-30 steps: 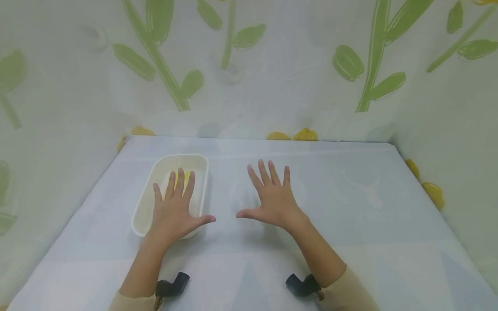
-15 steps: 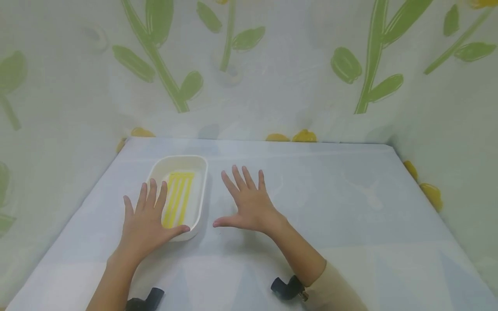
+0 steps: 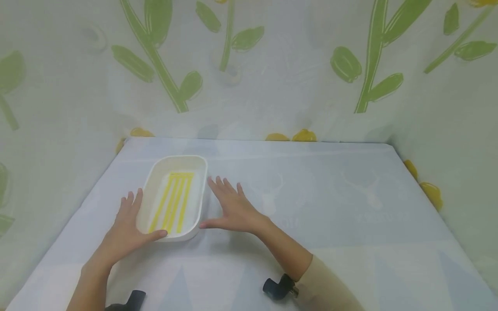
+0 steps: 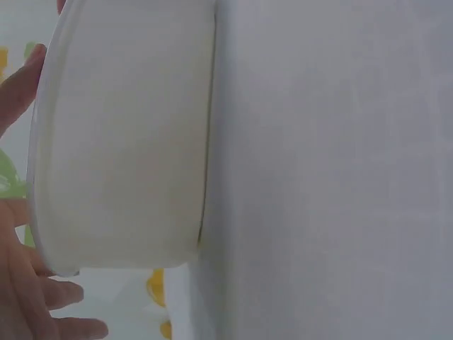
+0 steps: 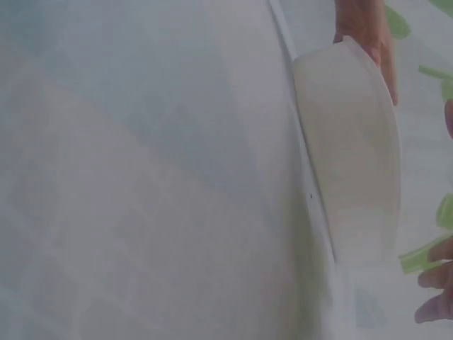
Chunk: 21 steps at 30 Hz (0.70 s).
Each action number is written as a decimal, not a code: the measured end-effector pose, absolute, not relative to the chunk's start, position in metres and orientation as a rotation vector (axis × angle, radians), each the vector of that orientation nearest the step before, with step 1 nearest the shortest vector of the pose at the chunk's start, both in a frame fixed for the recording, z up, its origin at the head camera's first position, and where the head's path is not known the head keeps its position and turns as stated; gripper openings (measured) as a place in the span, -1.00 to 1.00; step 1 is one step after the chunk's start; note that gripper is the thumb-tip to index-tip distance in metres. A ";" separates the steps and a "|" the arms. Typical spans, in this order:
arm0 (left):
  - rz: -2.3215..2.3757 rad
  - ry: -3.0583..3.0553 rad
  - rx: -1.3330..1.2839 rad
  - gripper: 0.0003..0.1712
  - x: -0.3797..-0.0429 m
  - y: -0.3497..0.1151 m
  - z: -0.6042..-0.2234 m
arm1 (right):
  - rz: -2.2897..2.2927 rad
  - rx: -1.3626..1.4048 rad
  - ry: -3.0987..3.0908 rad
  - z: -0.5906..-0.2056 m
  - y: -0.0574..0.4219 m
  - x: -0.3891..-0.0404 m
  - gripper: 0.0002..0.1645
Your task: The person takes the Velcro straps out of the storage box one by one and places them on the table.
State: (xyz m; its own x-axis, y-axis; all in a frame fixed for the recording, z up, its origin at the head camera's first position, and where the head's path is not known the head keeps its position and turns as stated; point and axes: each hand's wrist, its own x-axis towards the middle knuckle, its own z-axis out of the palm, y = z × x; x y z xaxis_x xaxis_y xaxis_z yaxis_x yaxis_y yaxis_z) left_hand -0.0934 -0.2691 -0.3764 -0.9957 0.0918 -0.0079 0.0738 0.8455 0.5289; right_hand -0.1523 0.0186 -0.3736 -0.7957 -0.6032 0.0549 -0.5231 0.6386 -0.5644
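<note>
A white rectangular tub with rounded corners stands on the table, left of centre in the head view. Several thin yellow strips show on its floor; whether they lie loose is unclear. My left hand is spread at the tub's near left corner, its thumb over the near rim. In the left wrist view the left thumb overlaps the tub's rim; contact is unclear. To the right of the tub, my right hand is spread with fingertips close to the right wall. It holds nothing, and the right wrist view shows its fingers apart from the tub.
The table carries a pale patterned cloth. Flower-printed fabric rises behind and on both sides. Dark fittings, one near the left forearm and one near the right forearm, stick out over the near table.
Both hands have moved left and a little nearer. The left hand has come off from over the tub to its left corner, uncovering the yellow strips. The right hand has closed in on the tub's right side.
</note>
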 end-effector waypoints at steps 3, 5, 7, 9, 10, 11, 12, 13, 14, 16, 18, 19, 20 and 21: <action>1.048 2.858 0.115 0.48 -0.097 -0.277 -0.378 | -0.951 -0.916 2.663 -0.379 0.014 -0.154 0.28; 1.126 2.795 0.116 0.47 -0.100 -0.282 -0.378 | -1.059 -0.880 2.599 -0.381 0.012 -0.155 0.26; 1.174 2.753 0.128 0.45 -0.102 -0.287 -0.377 | -1.170 -0.831 2.530 -0.384 0.009 -0.156 0.23; 1.200 2.716 0.116 0.41 -0.103 -0.292 -0.377 | -1.280 -0.773 2.450 -0.386 0.005 -0.157 0.19; 1.203 2.701 0.111 0.40 -0.103 -0.294 -0.378 | -1.318 -0.741 2.414 -0.388 0.004 -0.157 0.17; 1.210 2.685 0.107 0.39 -0.103 -0.296 -0.378 | -1.340 -0.713 2.385 -0.389 0.002 -0.157 0.16; 1.214 2.670 0.101 0.38 -0.103 -0.298 -0.379 | -1.362 -0.685 2.351 -0.391 0.000 -0.157 0.14; 1.207 2.658 0.091 0.36 -0.103 -0.301 -0.379 | -1.388 -0.655 2.317 -0.392 -0.002 -0.157 0.13; 1.213 2.643 0.087 0.34 -0.104 -0.303 -0.380 | -1.414 -0.629 2.281 -0.393 -0.004 -0.157 0.12; 1.229 2.622 0.101 0.30 -0.105 -0.308 -0.381 | -1.462 -0.583 2.220 -0.394 -0.007 -0.158 0.10; 1.267 2.601 0.129 0.24 -0.107 -0.314 -0.383 | -1.506 -0.551 2.171 -0.395 -0.009 -0.159 0.09; 1.287 2.590 0.144 0.21 -0.108 -0.316 -0.384 | -1.516 -0.531 2.159 -0.395 -0.010 -0.160 0.09; 1.323 2.569 0.156 0.19 -0.110 -0.318 -0.385 | -1.526 -0.513 2.147 -0.396 -0.010 -0.161 0.09; 1.350 2.548 0.162 0.17 -0.111 -0.321 -0.387 | -1.534 -0.499 2.140 -0.396 -0.011 -0.161 0.09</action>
State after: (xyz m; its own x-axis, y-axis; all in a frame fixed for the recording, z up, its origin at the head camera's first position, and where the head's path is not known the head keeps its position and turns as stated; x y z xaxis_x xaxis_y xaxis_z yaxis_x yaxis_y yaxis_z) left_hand -0.1105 -0.3205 -0.3872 -0.9619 0.2144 -0.1694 -0.0198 0.5636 0.8258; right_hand -0.1611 -0.0108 -0.3957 -0.8299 -0.5363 -0.1536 -0.0268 0.3133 -0.9493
